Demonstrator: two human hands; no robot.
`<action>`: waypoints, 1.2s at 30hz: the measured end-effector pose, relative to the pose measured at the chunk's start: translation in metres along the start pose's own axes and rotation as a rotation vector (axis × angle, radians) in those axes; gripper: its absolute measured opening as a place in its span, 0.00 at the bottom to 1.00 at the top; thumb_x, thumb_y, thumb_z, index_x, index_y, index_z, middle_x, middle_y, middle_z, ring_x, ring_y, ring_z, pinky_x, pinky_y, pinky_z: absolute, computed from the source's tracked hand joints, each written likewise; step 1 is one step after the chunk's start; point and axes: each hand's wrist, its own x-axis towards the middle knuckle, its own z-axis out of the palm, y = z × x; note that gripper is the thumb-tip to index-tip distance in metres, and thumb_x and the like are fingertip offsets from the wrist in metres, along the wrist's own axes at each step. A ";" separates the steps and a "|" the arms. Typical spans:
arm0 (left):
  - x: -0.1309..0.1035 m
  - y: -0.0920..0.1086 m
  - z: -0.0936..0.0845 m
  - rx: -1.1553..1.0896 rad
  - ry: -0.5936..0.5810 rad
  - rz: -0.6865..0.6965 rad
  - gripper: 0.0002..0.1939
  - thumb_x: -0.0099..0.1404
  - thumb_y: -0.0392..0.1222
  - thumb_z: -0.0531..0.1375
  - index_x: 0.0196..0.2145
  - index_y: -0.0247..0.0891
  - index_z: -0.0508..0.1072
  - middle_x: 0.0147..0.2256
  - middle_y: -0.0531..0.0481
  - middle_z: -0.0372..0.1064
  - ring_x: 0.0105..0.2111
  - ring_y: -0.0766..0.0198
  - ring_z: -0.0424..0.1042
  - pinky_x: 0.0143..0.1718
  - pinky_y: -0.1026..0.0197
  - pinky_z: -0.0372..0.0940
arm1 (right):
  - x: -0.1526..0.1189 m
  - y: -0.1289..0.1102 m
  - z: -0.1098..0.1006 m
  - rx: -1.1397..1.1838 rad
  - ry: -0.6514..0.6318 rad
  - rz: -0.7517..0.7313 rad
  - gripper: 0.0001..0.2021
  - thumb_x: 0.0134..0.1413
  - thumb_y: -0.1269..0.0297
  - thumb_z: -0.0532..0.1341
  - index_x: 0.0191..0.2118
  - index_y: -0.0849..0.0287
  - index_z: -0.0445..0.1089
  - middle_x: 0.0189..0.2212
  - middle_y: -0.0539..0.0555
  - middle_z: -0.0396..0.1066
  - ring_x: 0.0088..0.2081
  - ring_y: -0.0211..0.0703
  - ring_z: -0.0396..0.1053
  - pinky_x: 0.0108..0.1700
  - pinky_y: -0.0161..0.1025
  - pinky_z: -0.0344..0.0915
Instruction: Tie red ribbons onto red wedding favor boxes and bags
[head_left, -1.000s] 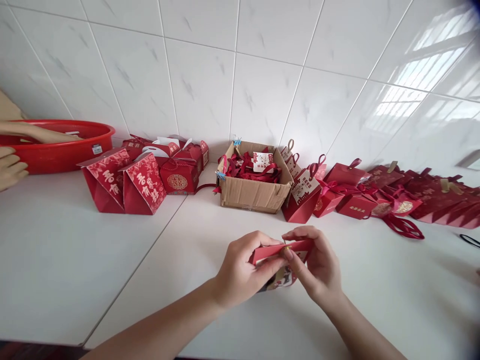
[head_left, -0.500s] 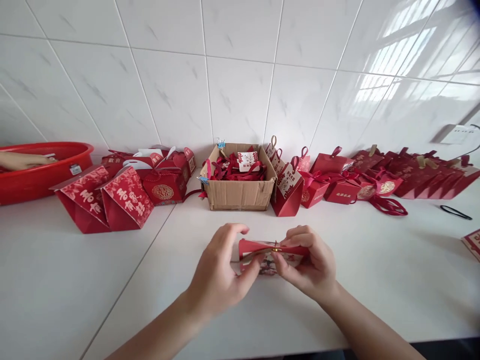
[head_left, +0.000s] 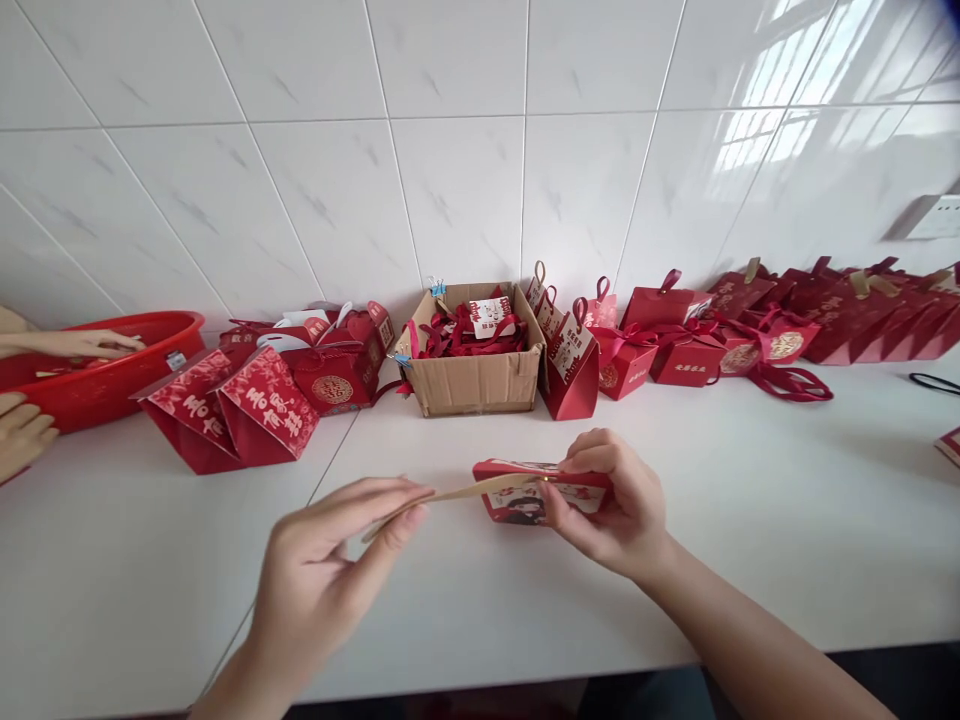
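Note:
A small red box with a printed picture (head_left: 517, 508) is in front of me, its top edge pinched by my right hand (head_left: 619, 505) between thumb and fingers. From that edge a tan ribbon (head_left: 480, 488) stretches out to the left. My left hand (head_left: 337, 550) pinches the ribbon's far end between thumb and fingers, apart from the box. A tiny gold spot shows where the ribbon meets the box by my right thumb.
Behind stands a cardboard box (head_left: 472, 385) of red ribbons. Finished-looking red boxes (head_left: 270, 410) stand left, more (head_left: 686, 358) right. At far left another person's hands are by a red basin (head_left: 97, 390).
My left hand has moved left, away from the box, drawing the ribbon out. My right hand still pinches the box. The other person's second hand has come into view.

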 end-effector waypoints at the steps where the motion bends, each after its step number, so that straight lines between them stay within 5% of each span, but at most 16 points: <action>1: 0.004 0.005 -0.004 0.002 0.034 0.034 0.11 0.59 0.33 0.64 0.37 0.48 0.79 0.36 0.56 0.79 0.36 0.66 0.77 0.36 0.70 0.70 | -0.001 -0.001 0.001 0.015 -0.016 -0.016 0.11 0.48 0.76 0.63 0.37 0.57 0.62 0.27 0.50 0.62 0.26 0.38 0.63 0.23 0.36 0.63; 6: 0.037 0.024 0.001 -0.183 0.060 0.137 0.17 0.61 0.33 0.63 0.47 0.49 0.75 0.32 0.55 0.78 0.29 0.66 0.75 0.25 0.68 0.68 | -0.004 -0.003 0.003 0.094 -0.034 -0.107 0.14 0.46 0.78 0.63 0.38 0.58 0.63 0.26 0.50 0.62 0.26 0.39 0.62 0.26 0.39 0.65; 9: 0.056 0.022 0.016 -0.366 -0.020 0.085 0.33 0.64 0.35 0.61 0.63 0.48 0.54 0.31 0.54 0.77 0.26 0.65 0.75 0.27 0.65 0.70 | -0.005 -0.002 0.005 0.131 -0.032 -0.151 0.14 0.45 0.78 0.62 0.37 0.58 0.63 0.26 0.50 0.63 0.26 0.39 0.63 0.27 0.41 0.65; 12: 0.066 0.015 0.031 -0.410 -0.136 0.034 0.17 0.64 0.36 0.61 0.50 0.42 0.68 0.33 0.51 0.76 0.27 0.65 0.76 0.28 0.66 0.71 | -0.005 0.000 0.006 0.140 -0.033 -0.170 0.13 0.46 0.77 0.62 0.38 0.58 0.63 0.26 0.51 0.64 0.25 0.39 0.63 0.26 0.41 0.64; 14: 0.068 0.011 0.036 -0.419 -0.315 -0.019 0.05 0.66 0.37 0.58 0.38 0.37 0.74 0.33 0.48 0.77 0.31 0.64 0.77 0.32 0.66 0.72 | -0.005 0.001 0.006 0.141 -0.039 -0.179 0.13 0.46 0.77 0.62 0.38 0.58 0.63 0.26 0.51 0.65 0.25 0.39 0.63 0.27 0.40 0.64; 18: 0.065 0.008 0.041 -0.531 -0.608 -0.144 0.11 0.65 0.37 0.58 0.44 0.35 0.75 0.43 0.43 0.77 0.41 0.59 0.77 0.40 0.62 0.73 | -0.005 0.002 0.006 0.141 -0.051 -0.183 0.12 0.46 0.76 0.62 0.38 0.58 0.64 0.26 0.50 0.65 0.25 0.39 0.64 0.28 0.41 0.65; 24: 0.065 0.013 0.043 -0.369 -0.485 -0.203 0.07 0.59 0.42 0.64 0.34 0.39 0.82 0.35 0.46 0.77 0.33 0.61 0.76 0.31 0.65 0.72 | -0.003 0.003 0.004 0.145 -0.060 -0.156 0.13 0.45 0.76 0.62 0.38 0.57 0.63 0.26 0.51 0.65 0.25 0.39 0.64 0.27 0.41 0.65; 29: 0.060 0.021 0.040 -0.534 -0.579 -0.460 0.14 0.60 0.47 0.64 0.39 0.37 0.81 0.32 0.44 0.79 0.31 0.57 0.77 0.28 0.61 0.72 | -0.003 0.002 0.004 0.157 -0.070 -0.161 0.13 0.45 0.76 0.62 0.38 0.57 0.63 0.26 0.51 0.65 0.25 0.39 0.64 0.27 0.41 0.65; 36: 0.051 0.026 0.037 -0.611 -0.560 -0.490 0.15 0.60 0.49 0.63 0.37 0.35 0.81 0.26 0.46 0.76 0.24 0.61 0.73 0.25 0.61 0.70 | -0.003 0.002 0.004 0.167 -0.056 -0.169 0.13 0.45 0.77 0.62 0.38 0.58 0.64 0.27 0.51 0.65 0.25 0.38 0.64 0.27 0.41 0.64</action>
